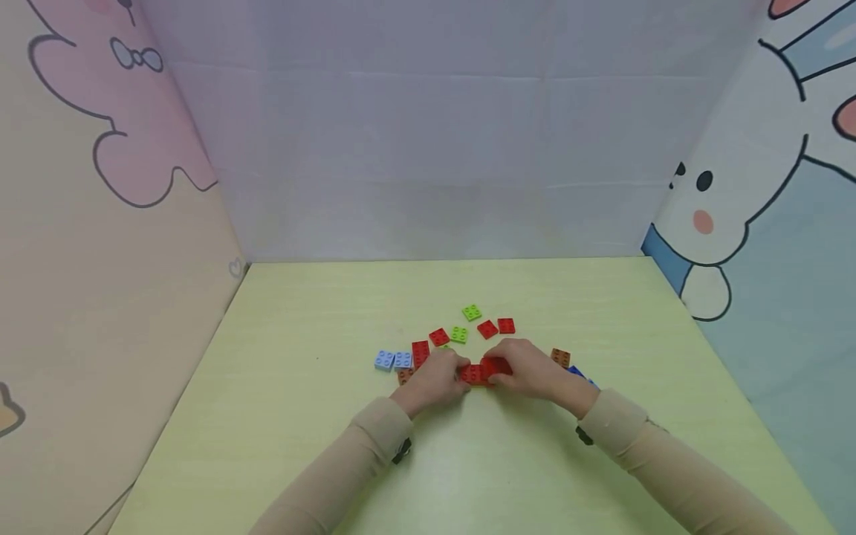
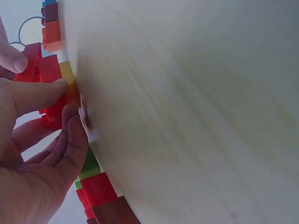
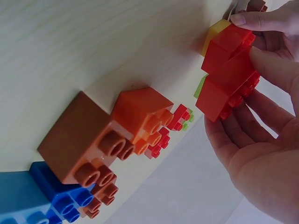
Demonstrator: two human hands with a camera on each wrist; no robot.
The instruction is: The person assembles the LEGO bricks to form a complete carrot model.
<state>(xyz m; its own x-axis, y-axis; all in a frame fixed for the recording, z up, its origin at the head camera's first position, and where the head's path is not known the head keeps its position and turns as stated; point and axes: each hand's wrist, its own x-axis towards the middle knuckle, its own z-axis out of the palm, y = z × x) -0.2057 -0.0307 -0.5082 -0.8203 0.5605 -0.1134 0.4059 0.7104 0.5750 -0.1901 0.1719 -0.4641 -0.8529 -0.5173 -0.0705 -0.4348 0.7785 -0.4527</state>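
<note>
My left hand [image 1: 436, 380] grips a red building brick [image 1: 472, 374] from its left end, thumb along the near side. Under that brick a yellow brick [image 2: 68, 77] shows in the left wrist view. From the right, my right hand [image 1: 535, 369] pinches another red brick [image 3: 212, 100] between thumb and fingers. This second brick looks tilted against the first one's studs, its end jutting out past it. Fingers cover parts of both bricks.
Light blue bricks [image 1: 393, 360] and a red brick [image 1: 420, 352] lie left of the hands. Green bricks [image 1: 471, 312] and small red ones [image 1: 506, 325] are scattered behind. On the right are a brown brick [image 3: 77, 140], an orange brick [image 3: 140, 112] and blue bricks [image 3: 56, 186].
</note>
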